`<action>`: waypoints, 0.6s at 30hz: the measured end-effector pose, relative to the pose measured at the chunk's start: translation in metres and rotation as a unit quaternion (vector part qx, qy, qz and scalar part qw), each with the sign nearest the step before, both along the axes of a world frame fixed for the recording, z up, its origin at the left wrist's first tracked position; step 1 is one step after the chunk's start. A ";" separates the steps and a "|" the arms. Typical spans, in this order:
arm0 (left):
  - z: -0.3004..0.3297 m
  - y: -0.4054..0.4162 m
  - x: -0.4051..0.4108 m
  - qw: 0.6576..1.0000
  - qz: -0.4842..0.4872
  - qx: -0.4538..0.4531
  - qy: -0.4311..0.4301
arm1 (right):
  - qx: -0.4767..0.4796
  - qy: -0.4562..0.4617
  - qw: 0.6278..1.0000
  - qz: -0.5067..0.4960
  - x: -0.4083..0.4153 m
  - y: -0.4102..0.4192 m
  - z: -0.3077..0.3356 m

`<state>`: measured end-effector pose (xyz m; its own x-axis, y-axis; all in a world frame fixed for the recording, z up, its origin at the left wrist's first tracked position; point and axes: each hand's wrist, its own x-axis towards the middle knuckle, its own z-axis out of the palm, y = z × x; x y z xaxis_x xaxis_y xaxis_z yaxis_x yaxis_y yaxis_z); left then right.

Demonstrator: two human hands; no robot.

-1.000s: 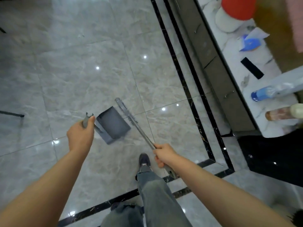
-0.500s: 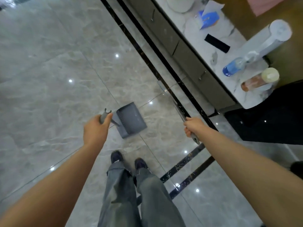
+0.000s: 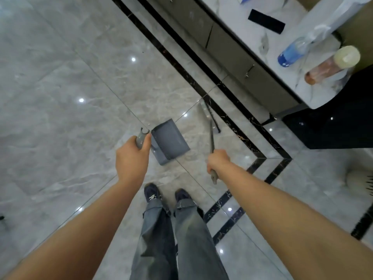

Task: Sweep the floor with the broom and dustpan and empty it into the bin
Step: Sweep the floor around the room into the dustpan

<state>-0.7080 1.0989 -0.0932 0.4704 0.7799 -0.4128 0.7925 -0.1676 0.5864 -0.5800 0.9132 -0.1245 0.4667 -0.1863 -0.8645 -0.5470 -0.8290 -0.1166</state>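
Beside black border strip (image 3: 226, 116) | broom (image 3: 211, 126) right hand (image 3: 218, 161) | dustpan (image 3: 169, 142) left hand (image 3: 131, 156)

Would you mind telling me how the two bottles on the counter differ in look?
The blue-capped bottle is clear with a blue cap and label; the cream-capped bottle has an orange-brown body and a wider, pale cap. The first looks slimmer, the second stouter. Both stand side by side near the corner of the white marble counter.

A slate-grey dustpan (image 3: 170, 142) sits over pale grey marbled floor tiles (image 3: 60, 98) edged by black veined stripes (image 3: 232, 112).
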 end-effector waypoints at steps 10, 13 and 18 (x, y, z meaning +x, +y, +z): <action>0.013 0.018 0.004 0.996 -0.048 -0.063 0.031 | 0.133 0.071 0.989 0.011 -0.145 0.024 0.046; 0.023 0.030 0.002 0.997 -0.032 -0.065 0.019 | 0.140 0.055 0.988 -0.039 -0.135 0.025 0.058; 0.043 0.050 0.016 0.997 -0.037 -0.068 0.006 | 0.140 0.014 0.987 -0.073 -0.077 0.020 0.074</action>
<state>-0.6922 1.1485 -0.0499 0.5194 0.6796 -0.5181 0.7880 -0.1464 0.5980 -0.6575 0.9331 -0.0504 0.4275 -0.0022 -0.9040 -0.6643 -0.6790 -0.3125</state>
